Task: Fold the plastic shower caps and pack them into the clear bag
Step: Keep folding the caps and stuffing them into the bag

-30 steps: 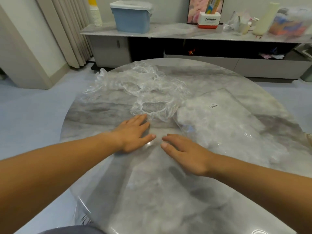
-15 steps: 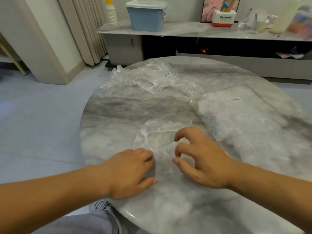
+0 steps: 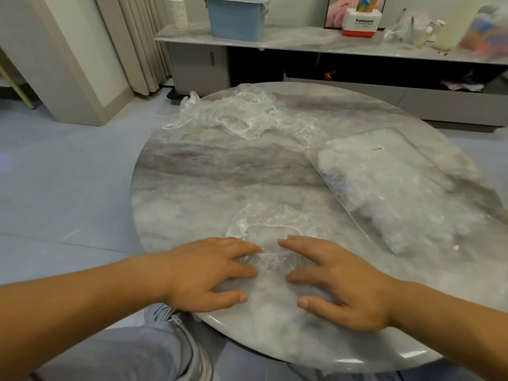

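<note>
The left grip (image 3: 209, 273) and right grip (image 3: 338, 281) are lying wide and flat, fingers pressing one cap (image 3: 269, 224) down at the table's (image 3: 220, 166) near edge. Flattening seems underway; folding it over is likely coming next, then sliding it into the bag (image 3: 390, 188) at the right.

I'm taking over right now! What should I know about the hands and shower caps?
Both open: the left hand and the right hand press flat on one shower cap, unfolded, at the near side of the table.
The pile of loose caps lies at the far side; the clear bag, on the right, looks partly filled.
Left to do: fold this cap, bag it, then the pile.
</note>
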